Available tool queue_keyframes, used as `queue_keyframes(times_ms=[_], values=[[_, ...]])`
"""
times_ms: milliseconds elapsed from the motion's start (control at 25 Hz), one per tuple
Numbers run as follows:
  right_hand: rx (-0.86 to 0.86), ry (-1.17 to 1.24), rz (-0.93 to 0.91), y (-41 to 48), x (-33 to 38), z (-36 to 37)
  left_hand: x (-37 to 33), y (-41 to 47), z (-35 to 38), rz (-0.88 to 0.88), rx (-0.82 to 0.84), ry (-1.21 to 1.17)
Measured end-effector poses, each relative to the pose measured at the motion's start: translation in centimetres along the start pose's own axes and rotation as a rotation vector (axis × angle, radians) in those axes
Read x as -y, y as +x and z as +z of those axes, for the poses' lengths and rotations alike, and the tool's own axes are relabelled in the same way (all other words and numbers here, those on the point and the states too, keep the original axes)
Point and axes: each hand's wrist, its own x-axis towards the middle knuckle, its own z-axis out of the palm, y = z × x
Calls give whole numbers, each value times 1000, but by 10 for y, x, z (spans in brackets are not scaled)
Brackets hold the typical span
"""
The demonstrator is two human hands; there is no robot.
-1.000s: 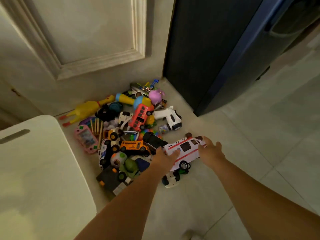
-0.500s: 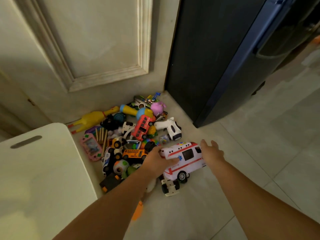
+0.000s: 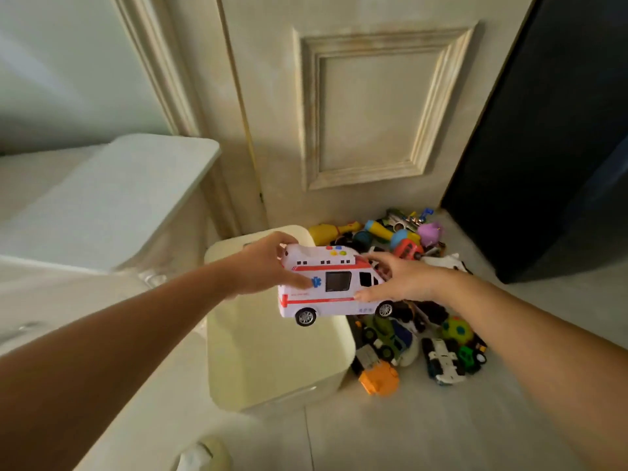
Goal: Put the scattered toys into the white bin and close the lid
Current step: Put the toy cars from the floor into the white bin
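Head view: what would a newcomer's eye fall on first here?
The ambulance, gripped by the left hand at its rear and the right hand at its front, hangs over the bin, whose lid is on. Right of it, a bright heap of toys lies on the floor by the door.

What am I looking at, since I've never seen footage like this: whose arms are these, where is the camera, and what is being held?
No machine here: a person wears one wide-angle camera on the head, looking forward and down, so the two bare arms are their own. The left hand grips the rear of a toy ambulance and the right hand grips its front, holding it in the air, seemingly over a white bin whose lid is on. Right of the bin, a pile of toys lies on the floor, between a pale door and a dark appliance.
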Motion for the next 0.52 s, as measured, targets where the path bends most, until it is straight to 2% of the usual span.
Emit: queue_keyframes(times_ms=[120,280,360,400,520], values=[[33,-164,-103,24,33,56,53,-29,-27,-53,34,16],[-40,-387,-257,47,54,109,104,-34,-21,-118,64,40],[69,-340,-247,63,56,129,126,-27,-4,-132,91,130],[120,-390,-228,74,53,137,136,-22,6,-126,108,201],[212,-704,-208,102,41,156,154,-2,37,-83,171,408]])
